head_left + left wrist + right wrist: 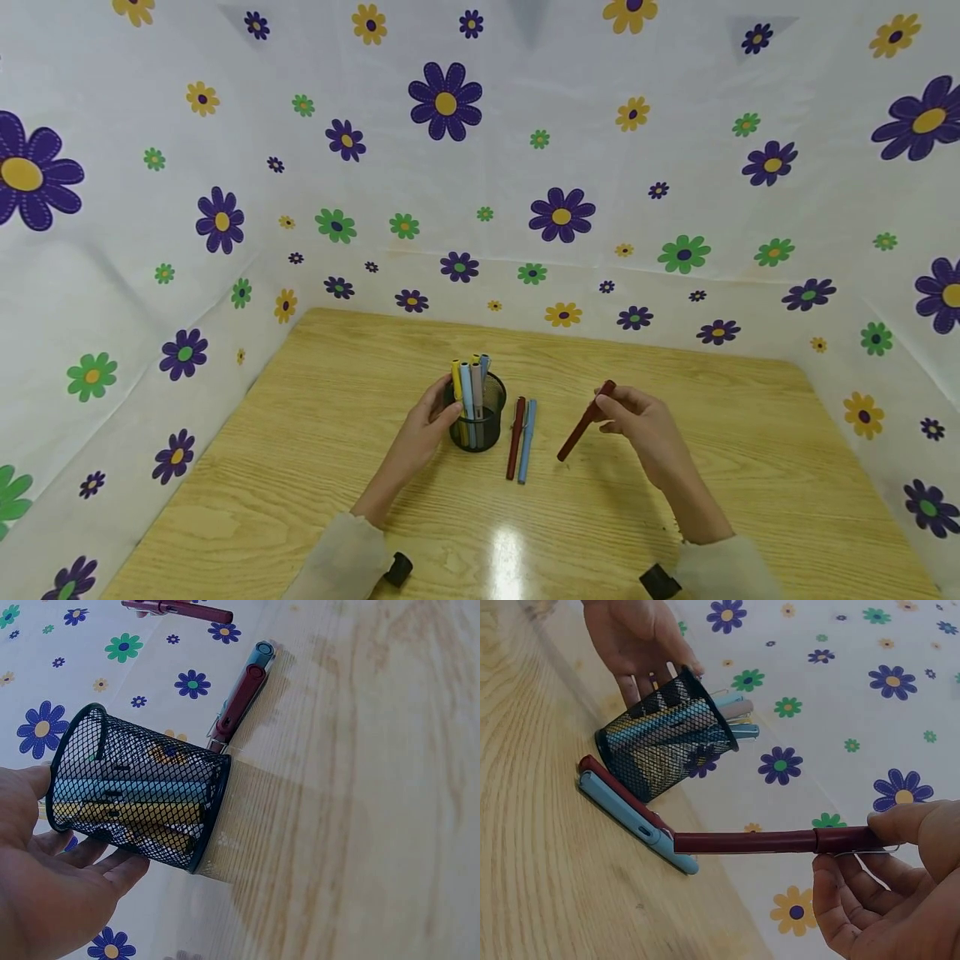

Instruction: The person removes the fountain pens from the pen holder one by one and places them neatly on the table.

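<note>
A black mesh pen holder (487, 425) stands upright on the table with several yellow, blue and grey pens (467, 387) inside. My left hand (422, 425) holds its left side, the thumb at the rim and the fingers around the mesh. My right hand (645, 425) pinches a dark red pen (750, 841) near its clip end, between thumb and fingers. That pen is tilted, its other end pointing down and left. Between holder and right hand, a second dark red pen (515, 437) and a light blue pen (527, 442) lie side by side on the table.
The wooden table (360, 358) is bordered by a white flower-patterned cloth (510, 167) at the back and on both sides. Black straps (399, 569) show at both wrists near the front edge of the view.
</note>
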Motion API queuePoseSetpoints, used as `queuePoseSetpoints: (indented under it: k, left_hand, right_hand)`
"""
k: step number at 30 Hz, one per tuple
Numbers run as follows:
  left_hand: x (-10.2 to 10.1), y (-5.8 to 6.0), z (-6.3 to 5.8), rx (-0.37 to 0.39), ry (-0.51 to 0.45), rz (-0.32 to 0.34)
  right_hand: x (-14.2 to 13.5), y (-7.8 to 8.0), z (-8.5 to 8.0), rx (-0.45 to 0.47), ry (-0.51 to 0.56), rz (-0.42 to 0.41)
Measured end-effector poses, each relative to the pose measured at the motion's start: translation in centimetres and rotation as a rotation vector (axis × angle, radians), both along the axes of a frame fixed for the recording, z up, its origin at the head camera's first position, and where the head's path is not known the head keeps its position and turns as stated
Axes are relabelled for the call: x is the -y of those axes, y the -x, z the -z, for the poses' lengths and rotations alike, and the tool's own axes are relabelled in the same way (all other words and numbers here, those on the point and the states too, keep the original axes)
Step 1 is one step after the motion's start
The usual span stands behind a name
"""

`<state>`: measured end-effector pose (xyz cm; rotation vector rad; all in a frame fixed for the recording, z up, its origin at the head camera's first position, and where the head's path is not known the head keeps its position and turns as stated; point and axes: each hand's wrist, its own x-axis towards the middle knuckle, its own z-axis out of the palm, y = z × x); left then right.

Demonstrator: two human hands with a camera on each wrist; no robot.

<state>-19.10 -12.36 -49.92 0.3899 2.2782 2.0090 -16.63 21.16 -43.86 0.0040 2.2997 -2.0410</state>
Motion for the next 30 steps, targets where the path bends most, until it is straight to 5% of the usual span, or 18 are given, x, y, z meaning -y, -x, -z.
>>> queuePoseSetpoints:
  k: [30]
  left_hand:
    - [0.2, 0.0, 0.3, 0.014, 0.001, 0.000]
  right_hand:
    - [2.9, 1.4, 3.2, 0.098, -0.019, -0.039]
